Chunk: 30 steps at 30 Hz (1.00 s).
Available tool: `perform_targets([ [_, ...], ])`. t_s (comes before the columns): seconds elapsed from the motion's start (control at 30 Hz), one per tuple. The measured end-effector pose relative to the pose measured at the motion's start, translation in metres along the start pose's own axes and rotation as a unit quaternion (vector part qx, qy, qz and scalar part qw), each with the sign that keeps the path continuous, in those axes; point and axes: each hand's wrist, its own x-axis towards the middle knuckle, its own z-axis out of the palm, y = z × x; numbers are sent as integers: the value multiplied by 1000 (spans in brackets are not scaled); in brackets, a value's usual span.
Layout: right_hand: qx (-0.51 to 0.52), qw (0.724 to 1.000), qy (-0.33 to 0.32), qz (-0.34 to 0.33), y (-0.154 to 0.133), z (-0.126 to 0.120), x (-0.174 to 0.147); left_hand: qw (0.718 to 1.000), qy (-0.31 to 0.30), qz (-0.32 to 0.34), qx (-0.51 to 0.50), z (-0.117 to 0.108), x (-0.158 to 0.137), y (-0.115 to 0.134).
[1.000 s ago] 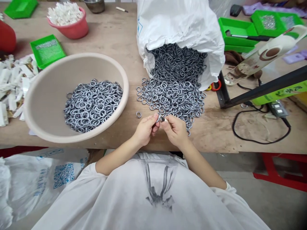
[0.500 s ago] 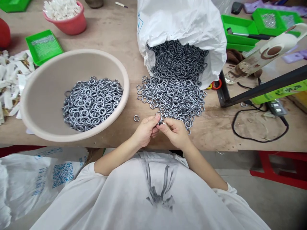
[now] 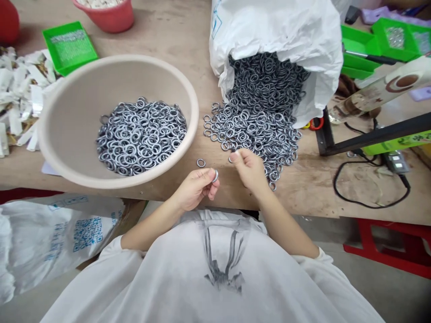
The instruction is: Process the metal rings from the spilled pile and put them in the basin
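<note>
Between the thumb and fingers of my left hand [image 3: 197,187] is a small grey metal ring [image 3: 215,175], held over the table's near edge. My right hand [image 3: 251,170] is at the near side of a spilled pile of the same rings [image 3: 259,130], its thumb and fingers closed at another metal ring [image 3: 230,159]. The rest of its grip is hidden behind the hand. One loose ring [image 3: 201,163] lies on the wood between the pile and a large beige basin [image 3: 72,107]. More rings are heaped inside that basin.
A white sack [image 3: 276,27] lies open behind the pile, rings spilling from its mouth. To the right are a black metal frame [image 3: 377,134], a cable [image 3: 336,179] and green trays [image 3: 360,42]. White strips [image 3: 20,98] and a green tray [image 3: 72,60] are at left.
My hands were together over a small dark piece and have moved apart. My left hand is lower left with a ring; my right hand is by the pile. The view has shifted.
</note>
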Motion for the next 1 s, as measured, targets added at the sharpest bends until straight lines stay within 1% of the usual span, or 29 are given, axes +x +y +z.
perform_targets([
  [0.07, -102, 992, -66, -35, -11, 15, -1, 1000, 8, -2, 25, -14, -6, 0],
  [0.13, -187, 973, -117, -65, -22, 32, -1, 999, 19, -13, 37, -27, -12, -1],
  [0.2, -251, 953, -151, -81, -30, 45, 1, 999, 41, -15, 33, -37, -17, -2],
  [0.27, -292, 936, -173, -88, -34, 52, 5, 998, 59, -15, 26, -44, -21, -2],
  [0.33, -308, 931, -177, -89, -36, 53, 7, 997, 70, -17, 22, -48, -22, -2],
  [0.4, -316, 930, -167, -85, -35, 51, 7, 996, 83, -14, 23, -48, -21, 0],
  [0.57, -375, 915, -131, -74, -30, 43, -1, 991, 134, 18, 17, -37, -9, 4],
  [0.6, -375, 916, -124, -70, -28, 42, -1, 989, 145, 27, 14, -35, -6, 4],
  [0.63, -363, 922, -116, -65, -26, 39, -2, 987, 157, 37, 14, -33, -3, 3],
  [0.7, -295, 950, -91, -52, -23, 34, -2, 981, 185, 61, 28, -29, 3, 0],
  [0.77, -158, 985, -67, -32, -21, 29, -4, 975, 200, 82, 54, -24, 11, -4],
  [0.8, -72, 995, -63, -23, -21, 28, -6, 975, 195, 87, 68, -20, 14, -7],
  [0.83, 14, 998, -63, -14, -22, 26, -9, 977, 179, 88, 79, -16, 18, -9],
  [0.9, 150, 986, -66, 1, -25, 24, -17, 982, 140, 90, 88, -7, 25, -13],
  [0.93, 191, 980, -63, 8, -26, 23, -21, 984, 127, 94, 86, -2, 28, -14],
  [1.0, 234, 971, -41, 21, -28, 21, -28, 985, 117, 104, 74, 7, 31, -15],
])
